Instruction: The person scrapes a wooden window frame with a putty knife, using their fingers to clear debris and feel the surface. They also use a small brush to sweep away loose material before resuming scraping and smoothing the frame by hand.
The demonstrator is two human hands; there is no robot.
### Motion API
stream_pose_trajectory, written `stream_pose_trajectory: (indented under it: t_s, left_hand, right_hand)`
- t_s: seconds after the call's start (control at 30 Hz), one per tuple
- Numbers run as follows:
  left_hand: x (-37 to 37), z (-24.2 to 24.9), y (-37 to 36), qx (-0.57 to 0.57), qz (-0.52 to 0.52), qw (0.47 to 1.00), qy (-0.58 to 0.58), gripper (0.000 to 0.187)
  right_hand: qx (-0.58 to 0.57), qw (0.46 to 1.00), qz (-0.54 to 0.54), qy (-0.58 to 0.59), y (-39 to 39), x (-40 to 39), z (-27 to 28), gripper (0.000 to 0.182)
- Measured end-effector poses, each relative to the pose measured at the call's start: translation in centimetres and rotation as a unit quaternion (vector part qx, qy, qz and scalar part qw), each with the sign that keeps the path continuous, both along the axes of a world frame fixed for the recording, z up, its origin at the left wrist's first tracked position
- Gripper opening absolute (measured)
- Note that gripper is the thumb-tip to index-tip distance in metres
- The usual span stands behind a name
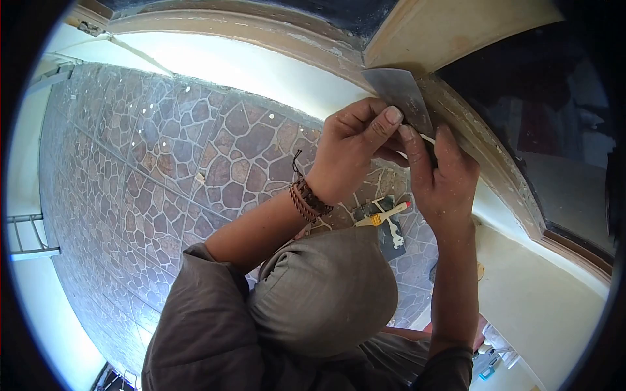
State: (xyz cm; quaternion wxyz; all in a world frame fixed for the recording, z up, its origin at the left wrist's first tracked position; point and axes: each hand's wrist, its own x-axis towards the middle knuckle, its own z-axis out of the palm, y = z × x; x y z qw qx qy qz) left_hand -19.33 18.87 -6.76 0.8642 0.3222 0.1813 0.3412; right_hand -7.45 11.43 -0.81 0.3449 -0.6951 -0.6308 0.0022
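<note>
A thin grey metal scraper blade [404, 98] stands tilted against the corner of the worn wooden window frame [469, 114]. My left hand [352, 146], with a braided bracelet at its wrist, is closed on the lower part of the blade, thumb uppermost. My right hand [448, 179] grips the blade's lower edge from the other side, its fingertips close to the left thumb. A narrow off-white strip, perhaps putty, shows along that edge between the fingers. Some of the left fingers are hidden behind the hand.
Below my hands, a paintbrush [385, 214] with a red-tipped pale handle lies across a dark board [398, 244] smeared with white paste. The stone-patterned floor [195, 150] has scattered white specks. Dark glass [554, 117] fills the frame at right. A pale wall [541, 280] runs below it.
</note>
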Motion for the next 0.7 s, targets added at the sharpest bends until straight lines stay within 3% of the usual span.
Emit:
stream_pose_trajectory:
  t_s: [0.17, 0.37, 0.47, 0.53, 0.7]
  left_hand:
    - [-0.9, -0.2, 0.6, 0.008, 0.025, 1.0, -0.013, 0.024]
    - [-1.5, -0.3, 1.5, -0.028, 0.049, 0.997, -0.056, 0.023]
    - [-1.5, 0.1, 1.4, -0.029, 0.01, 0.998, -0.061, 0.023]
    - [-1.2, 0.5, 1.1, -0.026, -0.013, 0.999, -0.015, 0.024]
    - [-1.1, 0.1, 1.4, -0.006, 0.01, 0.999, -0.031, 0.025]
  right_hand:
    - [0.052, 0.997, 0.012, -0.047, 1.7, -2.0, 0.1, 0.015]
    - [0.008, 1.0, -0.023, -0.012, 2.2, -3.4, 0.0, 0.016]
    - [-0.01, 1.0, -0.001, -0.004, 1.3, -2.3, 1.2, 0.018]
    - [-0.012, 1.0, -0.002, -0.007, 1.2, -2.1, 1.1, 0.018]
    - [0.003, 0.999, -0.002, -0.048, 1.5, -2.4, 1.1, 0.018]
